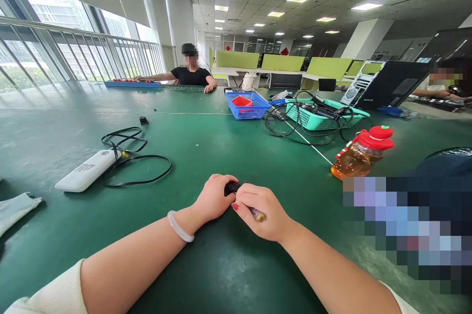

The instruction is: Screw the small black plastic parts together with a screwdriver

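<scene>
My left hand rests on the green table with its fingers closed round a small black object, whose kind I cannot make out. Close beside it, my right hand grips a slim tool that looks like a screwdriver. The rounded, yellowish end of its handle sticks out below the fingers. The tool's tip is hidden between the two hands, at the black object. A white bangle circles my left wrist.
To the left lie a white power bank with a black cable and a small black piece. A red-lidded bottle stands right. Farther back are a blue basket, a teal basket and a computer case. A person sits opposite.
</scene>
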A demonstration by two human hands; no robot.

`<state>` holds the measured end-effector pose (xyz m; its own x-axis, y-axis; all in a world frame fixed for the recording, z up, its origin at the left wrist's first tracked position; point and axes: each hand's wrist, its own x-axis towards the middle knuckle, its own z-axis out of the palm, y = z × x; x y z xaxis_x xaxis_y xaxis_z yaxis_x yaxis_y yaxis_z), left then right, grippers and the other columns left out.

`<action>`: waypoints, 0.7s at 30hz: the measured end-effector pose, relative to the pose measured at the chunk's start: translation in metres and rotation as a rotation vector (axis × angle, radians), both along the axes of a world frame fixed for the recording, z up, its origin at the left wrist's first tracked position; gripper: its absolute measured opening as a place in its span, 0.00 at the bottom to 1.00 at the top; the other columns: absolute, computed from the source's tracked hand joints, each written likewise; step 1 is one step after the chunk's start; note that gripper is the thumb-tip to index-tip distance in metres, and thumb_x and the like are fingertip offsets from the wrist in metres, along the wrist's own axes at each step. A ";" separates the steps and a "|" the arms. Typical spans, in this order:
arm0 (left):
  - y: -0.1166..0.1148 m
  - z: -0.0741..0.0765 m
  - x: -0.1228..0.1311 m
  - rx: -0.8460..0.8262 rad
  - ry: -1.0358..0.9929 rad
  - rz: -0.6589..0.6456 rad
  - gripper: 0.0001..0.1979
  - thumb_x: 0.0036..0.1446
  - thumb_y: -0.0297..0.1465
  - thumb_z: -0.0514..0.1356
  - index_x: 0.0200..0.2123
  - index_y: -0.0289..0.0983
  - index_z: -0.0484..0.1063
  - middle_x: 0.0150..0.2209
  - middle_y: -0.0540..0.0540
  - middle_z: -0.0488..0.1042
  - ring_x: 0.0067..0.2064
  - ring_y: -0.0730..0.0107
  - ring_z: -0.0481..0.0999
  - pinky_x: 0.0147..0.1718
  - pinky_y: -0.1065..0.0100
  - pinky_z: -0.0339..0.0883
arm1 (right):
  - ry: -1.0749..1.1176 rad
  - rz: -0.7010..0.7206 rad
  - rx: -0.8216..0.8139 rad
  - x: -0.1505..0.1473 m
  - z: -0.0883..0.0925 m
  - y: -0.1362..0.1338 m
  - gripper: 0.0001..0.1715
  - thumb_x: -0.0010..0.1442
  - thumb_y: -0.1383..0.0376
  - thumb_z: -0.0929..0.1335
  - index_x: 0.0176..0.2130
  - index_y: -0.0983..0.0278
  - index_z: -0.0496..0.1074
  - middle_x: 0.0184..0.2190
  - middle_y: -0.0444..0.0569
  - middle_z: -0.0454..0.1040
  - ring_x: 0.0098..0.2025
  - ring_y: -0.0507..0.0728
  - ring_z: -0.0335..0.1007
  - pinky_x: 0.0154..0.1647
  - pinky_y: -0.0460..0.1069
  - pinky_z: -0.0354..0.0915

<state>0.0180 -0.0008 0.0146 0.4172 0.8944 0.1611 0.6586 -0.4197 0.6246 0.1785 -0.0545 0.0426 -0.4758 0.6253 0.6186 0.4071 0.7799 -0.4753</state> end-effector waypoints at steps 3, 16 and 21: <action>0.001 -0.001 0.000 0.027 -0.009 -0.009 0.16 0.51 0.28 0.59 0.45 0.39 0.74 0.45 0.44 0.78 0.51 0.54 0.72 0.54 0.54 0.66 | 0.046 0.002 -0.025 0.001 -0.002 0.001 0.22 0.67 0.64 0.60 0.21 0.62 0.57 0.22 0.43 0.60 0.24 0.50 0.54 0.25 0.46 0.55; 0.003 -0.003 -0.002 0.052 -0.018 -0.001 0.13 0.55 0.32 0.61 0.44 0.40 0.76 0.43 0.45 0.79 0.48 0.55 0.74 0.51 0.55 0.67 | 0.227 -0.180 -0.051 0.007 -0.005 0.009 0.22 0.69 0.60 0.60 0.24 0.62 0.66 0.26 0.46 0.67 0.29 0.52 0.64 0.30 0.47 0.62; 0.004 -0.002 -0.004 0.035 -0.004 0.004 0.13 0.53 0.32 0.63 0.43 0.41 0.77 0.42 0.46 0.80 0.48 0.55 0.74 0.50 0.56 0.68 | 0.235 -0.344 -0.052 0.013 -0.008 0.013 0.23 0.69 0.59 0.60 0.24 0.62 0.66 0.20 0.42 0.61 0.23 0.51 0.58 0.25 0.46 0.56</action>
